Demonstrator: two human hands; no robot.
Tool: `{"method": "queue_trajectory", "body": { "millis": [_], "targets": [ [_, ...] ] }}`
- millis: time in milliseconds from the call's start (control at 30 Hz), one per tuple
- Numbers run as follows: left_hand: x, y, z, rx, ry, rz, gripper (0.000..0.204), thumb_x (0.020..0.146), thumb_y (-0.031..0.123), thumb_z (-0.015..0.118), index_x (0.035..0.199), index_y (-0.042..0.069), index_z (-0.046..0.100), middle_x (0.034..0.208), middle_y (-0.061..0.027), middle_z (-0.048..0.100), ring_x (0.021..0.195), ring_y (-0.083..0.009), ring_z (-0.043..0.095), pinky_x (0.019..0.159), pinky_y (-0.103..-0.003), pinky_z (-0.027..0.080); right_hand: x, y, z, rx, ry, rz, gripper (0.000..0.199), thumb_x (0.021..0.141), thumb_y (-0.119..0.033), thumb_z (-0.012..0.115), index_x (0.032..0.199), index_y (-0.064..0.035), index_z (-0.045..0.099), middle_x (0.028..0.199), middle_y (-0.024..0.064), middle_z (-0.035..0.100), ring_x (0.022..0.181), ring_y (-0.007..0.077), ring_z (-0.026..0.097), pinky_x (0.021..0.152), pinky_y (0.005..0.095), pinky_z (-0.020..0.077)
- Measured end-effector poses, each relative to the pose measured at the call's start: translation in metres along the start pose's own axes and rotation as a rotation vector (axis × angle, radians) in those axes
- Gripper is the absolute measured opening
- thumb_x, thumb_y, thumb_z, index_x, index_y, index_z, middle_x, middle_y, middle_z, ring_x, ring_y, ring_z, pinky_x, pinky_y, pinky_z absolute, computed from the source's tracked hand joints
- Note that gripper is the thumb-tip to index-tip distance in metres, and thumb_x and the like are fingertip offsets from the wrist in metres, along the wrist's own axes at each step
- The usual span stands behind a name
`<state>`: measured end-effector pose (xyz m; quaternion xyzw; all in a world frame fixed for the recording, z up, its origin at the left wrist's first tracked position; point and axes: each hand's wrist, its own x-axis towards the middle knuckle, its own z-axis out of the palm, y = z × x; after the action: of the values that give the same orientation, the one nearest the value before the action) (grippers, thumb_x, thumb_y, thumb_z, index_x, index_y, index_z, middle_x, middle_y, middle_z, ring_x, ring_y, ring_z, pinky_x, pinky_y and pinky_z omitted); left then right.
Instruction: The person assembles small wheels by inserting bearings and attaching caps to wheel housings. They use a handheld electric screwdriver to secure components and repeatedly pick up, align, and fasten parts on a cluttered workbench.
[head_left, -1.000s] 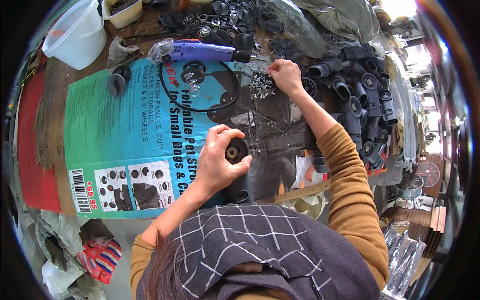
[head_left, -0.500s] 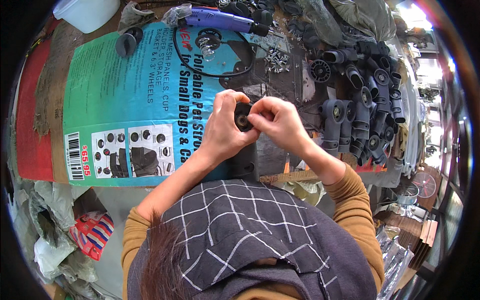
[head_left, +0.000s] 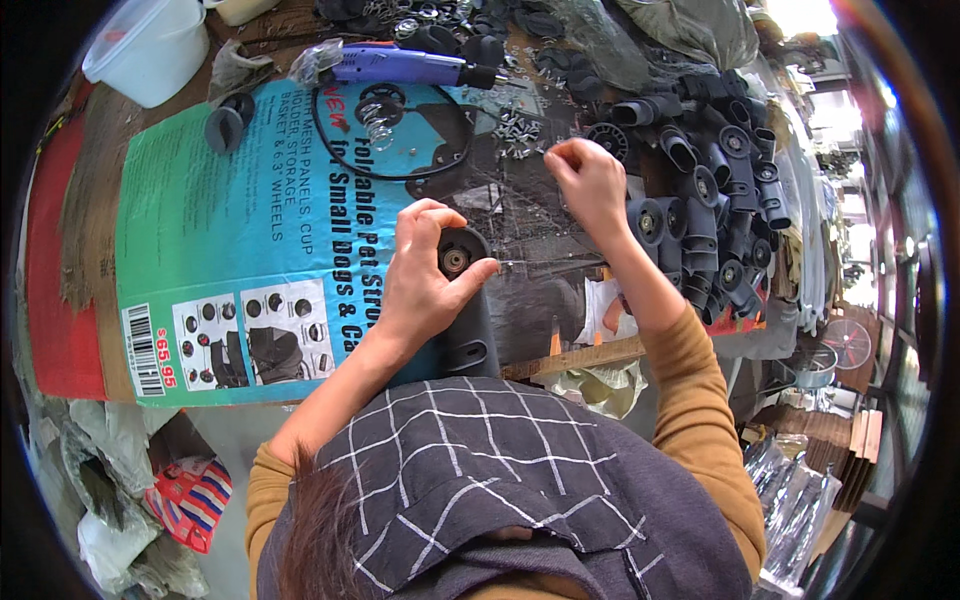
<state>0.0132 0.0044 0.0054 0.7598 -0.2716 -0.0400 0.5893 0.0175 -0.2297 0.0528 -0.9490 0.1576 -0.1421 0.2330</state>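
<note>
- Left hand (head_left: 425, 275): thumb and forefinger curl round the top of a black plastic housing (head_left: 468, 305), closed on it. The round end with a pale metal hub (head_left: 455, 261) faces up between the fingertips.
- The housing stands on the flattened cardboard box (head_left: 200, 220), teal and printed, that serves as the work surface; its lower body runs down toward the person's chest.
- Right hand (head_left: 590, 180): stretched forward, well apart from the housing, fingers pinched together over a scatter of small metal fasteners (head_left: 515, 130). Whether a piece is between the fingertips I cannot tell; too small to see.
- Just beyond that hand, to the right: a heap of like black housings (head_left: 715, 190), many with the same round hub.
- Farther out: a black ring of cord or rubber (head_left: 390, 130) lying on the box, a spring-like metal part (head_left: 378, 125) inside it, a purple power driver (head_left: 400, 65) above it, a loose black wheel-like piece (head_left: 228, 118) at upper left, a white plastic tub (head_left: 150, 50) at the corner.
- Judgement on step: fitting small hardware into the hub. One hand steadies the piece, the other fetches a fastener.
- Judgement on next move: it calls for a firm pinch on one fastener only, then bringing it to the hub and lining it up with the centre hole while the left grip keeps the hub face level and unturned.
</note>
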Motion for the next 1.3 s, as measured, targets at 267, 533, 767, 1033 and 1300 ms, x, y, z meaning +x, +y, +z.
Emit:
{"method": "queue_trajectory", "body": {
  "millis": [267,533,767,1033,1300],
  "targets": [
    [-0.002,0.004,0.000,0.104,0.060,0.058,0.050,0.071,0.025,0.081,0.108,0.006,0.054,0.124,-0.0151,0.042,0.113,-0.0350,0.043,0.096,-0.044,0.037,0.048,0.039,0.038,-0.233,0.017,-0.060,0.023,0.077,-0.028,0.071,0.083,-0.0057,0.071,0.080,0.0114,0.069,0.078,0.0283,0.067,0.073,0.0391,0.0507],
    [-0.002,0.004,-0.001,0.110,0.042,0.053,0.052,0.071,0.025,0.082,0.111,0.007,0.052,0.125,-0.0154,0.040,0.113,-0.0343,0.041,0.095,-0.044,0.038,0.040,0.031,0.031,-0.124,0.011,-0.052,0.022,0.078,-0.024,0.070,0.080,-0.0024,0.068,0.074,0.0103,0.067,0.069,0.0233,0.065,0.067,0.0348,0.0503],
    [-0.007,0.007,0.000,0.040,0.099,0.080,0.042,0.073,0.016,0.081,0.105,0.008,0.056,0.131,-0.0172,0.037,0.120,-0.0325,0.039,0.100,-0.042,0.035,-0.036,-0.049,-0.011,0.393,-0.608,-0.046,0.020,0.076,-0.019,0.072,0.076,0.0002,0.065,0.068,0.0084,0.064,0.062,0.0144,0.059,0.059,0.0309,0.0489],
    [-0.006,0.003,0.001,0.046,0.085,0.143,0.016,0.074,0.008,0.073,0.086,0.007,0.064,0.122,-0.0138,0.051,0.112,-0.0344,0.047,0.094,-0.042,0.040,0.011,-0.073,0.006,0.196,-0.344,-0.227,0.028,0.074,-0.029,0.077,0.079,-0.0042,0.064,0.069,0.0073,0.059,0.064,0.0200,0.058,0.060,0.0346,0.0470],
    [-0.003,0.003,-0.002,0.035,0.065,0.136,0.013,0.077,0.009,0.071,0.087,0.007,0.064,0.122,-0.0149,0.051,0.111,-0.0340,0.048,0.094,-0.043,0.039,0.136,-0.097,0.108,-0.470,-0.212,-0.537,0.058,0.069,-0.022,0.074,0.121,-0.0057,0.053,0.106,0.0155,0.061,0.106,0.0346,0.055,0.090,0.0439,0.0451]
  ]
}}
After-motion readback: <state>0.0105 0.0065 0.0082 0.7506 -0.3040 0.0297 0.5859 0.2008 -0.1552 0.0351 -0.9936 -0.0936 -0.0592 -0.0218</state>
